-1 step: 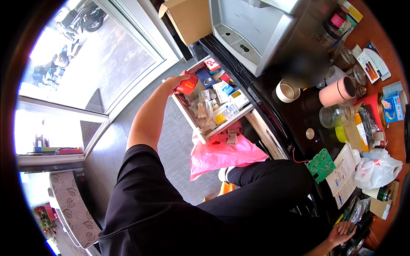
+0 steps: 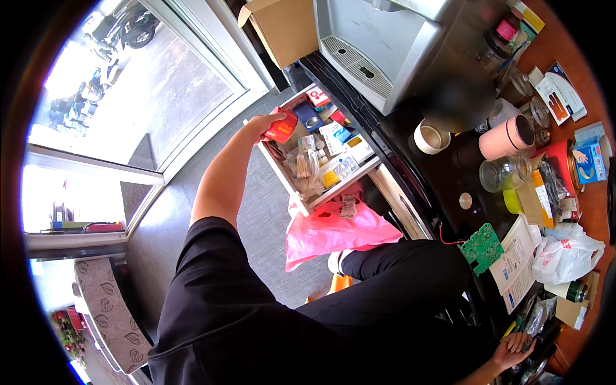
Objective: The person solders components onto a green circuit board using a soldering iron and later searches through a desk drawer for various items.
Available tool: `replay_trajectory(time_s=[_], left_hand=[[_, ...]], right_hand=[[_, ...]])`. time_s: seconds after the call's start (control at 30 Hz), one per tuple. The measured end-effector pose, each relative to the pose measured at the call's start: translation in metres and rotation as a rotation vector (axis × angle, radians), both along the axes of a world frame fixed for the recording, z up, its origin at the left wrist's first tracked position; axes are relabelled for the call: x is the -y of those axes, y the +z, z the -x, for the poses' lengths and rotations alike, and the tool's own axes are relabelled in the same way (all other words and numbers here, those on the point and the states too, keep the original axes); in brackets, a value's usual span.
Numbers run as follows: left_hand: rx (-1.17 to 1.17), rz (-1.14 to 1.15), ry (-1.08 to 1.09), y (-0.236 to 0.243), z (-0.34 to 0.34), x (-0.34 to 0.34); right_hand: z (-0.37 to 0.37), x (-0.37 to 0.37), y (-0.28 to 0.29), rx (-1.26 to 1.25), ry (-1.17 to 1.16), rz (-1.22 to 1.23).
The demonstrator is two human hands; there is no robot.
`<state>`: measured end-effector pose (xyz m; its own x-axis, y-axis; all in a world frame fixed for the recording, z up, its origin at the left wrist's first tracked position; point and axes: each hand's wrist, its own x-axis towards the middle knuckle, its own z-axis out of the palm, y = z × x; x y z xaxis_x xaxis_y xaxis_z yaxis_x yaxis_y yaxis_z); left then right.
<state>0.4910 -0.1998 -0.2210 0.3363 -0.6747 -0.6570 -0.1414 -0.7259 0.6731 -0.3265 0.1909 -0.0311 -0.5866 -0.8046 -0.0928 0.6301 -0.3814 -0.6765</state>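
Observation:
My left hand grips a small red packet over the left side of an open drawer. Inside the drawer lie several small boxes, a bag of swabs and a dark blue case. Beneath the drawer hangs a pink plastic bag. At the lower right, my right hand has curled fingers among dark objects and tools on the desk; what it holds, if anything, I cannot make out.
The dark desk carries a pink tumbler, a white cup, glass jars, a green circuit board, papers and bags. A steel dispenser and cardboard box stand behind. A glass door is on the left.

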Motion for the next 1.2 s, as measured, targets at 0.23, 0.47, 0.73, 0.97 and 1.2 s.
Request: replay_trajectory(time_s=[0.23, 0.47, 0.73, 0.97, 1.2], left_hand=[[0.024, -0.052, -0.041, -0.006, 0.003, 0.003], [-0.031, 0.022, -0.124, -0.005, 0.001, -0.001], [-0.517, 0.415, -0.135, 0.062, 0.008, 0.006], [0.406, 0.478, -0.126, 0.051, 0.01, -0.007], [0.682, 0.348, -0.344, 0.012, 0.007, -0.01]], right_hand=[[-0.004, 0.001, 0.003, 0.006, -0.009, 0.006], [0.0, 0.001, 0.0, 0.035, -0.027, 0.004], [-0.002, 0.001, 0.0, 0.005, -0.058, -0.008], [-0.001, 0.001, -0.003, 0.023, 0.031, 0.047], [-0.002, 0.002, 0.004, 0.014, 0.023, -0.04]])
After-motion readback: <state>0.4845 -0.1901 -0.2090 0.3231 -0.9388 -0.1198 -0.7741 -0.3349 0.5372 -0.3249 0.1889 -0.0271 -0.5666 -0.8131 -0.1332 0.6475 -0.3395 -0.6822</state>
